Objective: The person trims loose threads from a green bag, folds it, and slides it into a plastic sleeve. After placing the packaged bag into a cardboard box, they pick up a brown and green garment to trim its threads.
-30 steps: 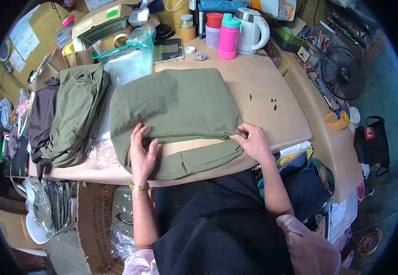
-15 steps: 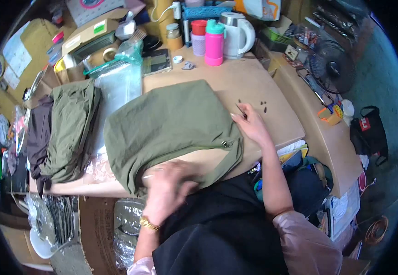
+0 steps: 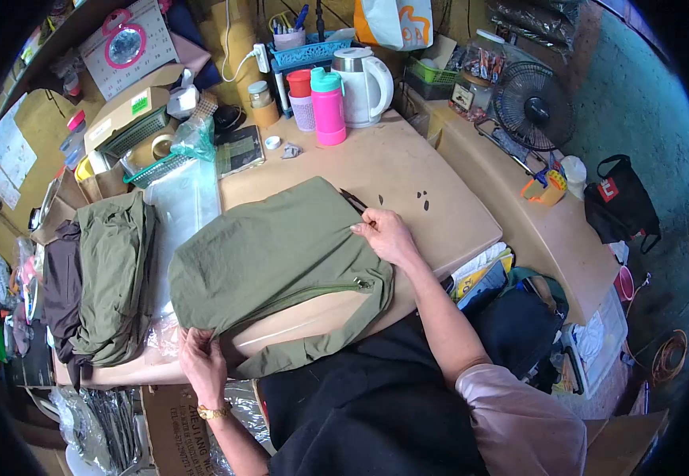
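Note:
An olive green fabric bag (image 3: pixel 269 238) lies flat on the brown worktable, with a zipper (image 3: pixel 305 295) along its near side and a wide strap (image 3: pixel 301 349) looping toward my lap. The thumb and fingers of my left hand (image 3: pixel 202 361) pinch the bag's lower left edge. At the bag's right edge, my right hand (image 3: pixel 388 236) has fabric gripped between thumb and fingers. A slim dark tool (image 3: pixel 352 200) with a split tip sticks out beyond that hand; its other end is hidden.
Folded green fabric (image 3: pixel 118 274) and dark fabric (image 3: pixel 61 278) lie at the left, beside clear plastic sheeting (image 3: pixel 182 210). A pink bottle (image 3: pixel 329 111) and kettle (image 3: pixel 363 87) stand at the back. Small dark scraps (image 3: pixel 425 200) dot the table, and a fan (image 3: pixel 535 107) is farther right.
My left hand has moved left from the strap opening to the bag's lower left edge. My right hand has come onto the bag's right edge. The view has shifted.

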A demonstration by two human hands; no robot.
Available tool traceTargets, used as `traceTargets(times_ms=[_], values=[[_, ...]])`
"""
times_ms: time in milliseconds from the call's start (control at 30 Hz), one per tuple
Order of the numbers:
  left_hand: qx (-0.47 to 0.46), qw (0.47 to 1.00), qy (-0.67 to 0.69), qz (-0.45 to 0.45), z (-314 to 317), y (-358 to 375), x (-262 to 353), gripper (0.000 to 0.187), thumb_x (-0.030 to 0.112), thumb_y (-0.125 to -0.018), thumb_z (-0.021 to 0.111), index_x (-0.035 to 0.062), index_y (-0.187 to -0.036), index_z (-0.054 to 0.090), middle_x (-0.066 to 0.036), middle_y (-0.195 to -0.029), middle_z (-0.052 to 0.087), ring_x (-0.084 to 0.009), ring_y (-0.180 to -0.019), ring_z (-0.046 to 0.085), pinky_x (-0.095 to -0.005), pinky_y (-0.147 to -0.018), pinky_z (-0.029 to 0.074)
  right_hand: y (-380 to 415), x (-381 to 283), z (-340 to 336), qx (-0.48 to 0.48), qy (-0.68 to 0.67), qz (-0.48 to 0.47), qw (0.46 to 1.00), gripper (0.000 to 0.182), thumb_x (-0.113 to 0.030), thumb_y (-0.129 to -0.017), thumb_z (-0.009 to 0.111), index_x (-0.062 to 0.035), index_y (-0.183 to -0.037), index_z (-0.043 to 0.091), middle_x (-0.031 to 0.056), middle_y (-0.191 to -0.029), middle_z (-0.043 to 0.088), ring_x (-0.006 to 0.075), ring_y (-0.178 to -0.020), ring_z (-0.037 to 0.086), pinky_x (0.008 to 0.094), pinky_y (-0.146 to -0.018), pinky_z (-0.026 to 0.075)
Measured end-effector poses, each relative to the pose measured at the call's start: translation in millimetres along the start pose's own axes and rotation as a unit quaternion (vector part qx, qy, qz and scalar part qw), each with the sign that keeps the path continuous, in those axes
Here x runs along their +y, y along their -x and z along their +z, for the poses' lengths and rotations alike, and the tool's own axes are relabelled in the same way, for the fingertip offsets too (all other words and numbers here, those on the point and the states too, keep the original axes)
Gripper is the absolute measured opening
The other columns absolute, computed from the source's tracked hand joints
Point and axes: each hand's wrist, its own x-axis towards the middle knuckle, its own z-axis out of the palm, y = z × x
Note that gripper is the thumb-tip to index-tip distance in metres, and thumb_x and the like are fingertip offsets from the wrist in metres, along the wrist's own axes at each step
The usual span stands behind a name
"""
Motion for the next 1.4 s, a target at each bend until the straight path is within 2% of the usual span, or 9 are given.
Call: traceTargets(times_ms=[233,400,833,867,1033,1167,1267,1333,1400], values=[[-0.004,0.996,-0.043,0.078,27,-1,-6,0.015,0.002,-0.075,0.061,0.0006,-0.09,0.059,-0.016,-0.086,0.058,-0.0363,-0.086,0.057,-0.0453,-0.08,0.045,10,30,22,0.059,-0.088,-0.024,0.994,0.03,-0.029,-0.089,0.07,-0.0027,-0.084,0.056,0.0108,-0.064,0.059,0.0254,-0.062,0.06,0.0379,-0.062,0.047],[0.021,0.995,-0.014,0.092,35,1,-11,0.014,0.006,-0.076,0.06,0.0,-0.088,0.059,-0.016,-0.083,0.055,-0.0358,-0.084,0.056,-0.0443,-0.079,0.044,16,17,16,0.025,0.002,-0.053,0.998,0.033,-0.031,-0.085,0.072,-0.0018,-0.086,0.057,0.0126,-0.093,0.062,0.0305,-0.085,0.062,0.0414,-0.075,0.047],[-0.034,0.993,0.012,0.112,4,11,-22,0.015,0.006,-0.076,0.069,-0.0001,-0.087,0.061,-0.013,-0.085,0.055,-0.0295,-0.083,0.057,-0.0387,-0.08,0.045,17,30,7,0.067,-0.093,-0.018,0.993,0.029,-0.029,-0.087,0.072,-0.0045,-0.088,0.056,0.0116,-0.07,0.058,0.0199,-0.067,0.059,0.0352,-0.064,0.045],[-0.149,0.986,0.056,0.057,-25,16,8,0.02,0.008,-0.076,0.072,-0.0002,-0.093,0.063,-0.009,-0.089,0.058,-0.0243,-0.085,0.055,-0.0367,-0.081,0.045,18,36,-2,0.057,-0.093,-0.003,0.994,0.031,-0.03,-0.085,0.074,-0.0047,-0.09,0.058,0.0093,-0.071,0.06,0.0181,-0.068,0.059,0.0339,-0.065,0.047],[0.099,0.985,0.077,0.121,-47,-32,-13,0.058,0.016,-0.077,0.079,-0.0017,-0.127,0.056,-0.013,-0.116,0.061,-0.0242,-0.108,0.057,-0.0363,-0.095,0.045,-22,49,-2,0.074,-0.331,-0.06,0.939,0.058,-0.035,-0.078,0.083,0.0014,-0.113,0.056,0.009,-0.093,0.067,0.0162,-0.082,0.062,0.0326,-0.077,0.051],[0.008,0.99,0.13,0.059,-19,-91,-16,0.067,0.018,-0.084,0.075,-0.0019,-0.141,0.047,-0.019,-0.13,0.059,-0.0266,-0.117,0.057,-0.038,-0.098,0.046,-63,17,17,0.119,-0.245,-0.17,0.947,0.068,-0.034,-0.078,0.084,0.0028,-0.124,0.05,0.0097,-0.104,0.066,0.0158,-0.089,0.062,0.0321,-0.08,0.051],[-0.024,0.985,0.144,0.089,8,-129,-37,0.039,0.022,-0.089,0.073,-0.004,-0.117,0.065,-0.01,-0.1,0.07,-0.018,-0.094,0.063,-0.0313,-0.085,0.05,-99,18,34,0.191,-0.135,-0.265,0.936,0.053,-0.032,-0.081,0.082,0.002,-0.115,0.059,0.0068,-0.095,0.068,0.012,-0.084,0.061,0.0301,-0.075,0.05],[-0.038,0.975,0.218,0.038,9,-141,-41,0.028,0.022,-0.092,0.069,-0.0023,-0.104,0.067,-0.003,-0.09,0.066,-0.012,-0.084,0.057,-0.0273,-0.077,0.046,-110,9,22,-0.012,-0.197,-0.081,0.977,0.032,-0.029,-0.084,0.078,-0.0001,-0.093,0.068,0.0035,-0.077,0.066,0.0087,-0.073,0.058,0.029,-0.068,0.048],[-0.012,0.951,0.308,0.02,11,-149,-34,0.029,0.025,-0.101,0.059,0.0046,-0.079,0.062,0.01,-0.075,0.05,-0.0013,-0.069,0.037,-0.0208,-0.06,0.032,-115,-1,8,-0.012,-0.19,-0.079,0.978,0.027,-0.029,-0.086,0.076,-0.0037,-0.083,0.067,-0.0021,-0.073,0.062,0.0055,-0.07,0.052,0.0255,-0.065,0.044]])
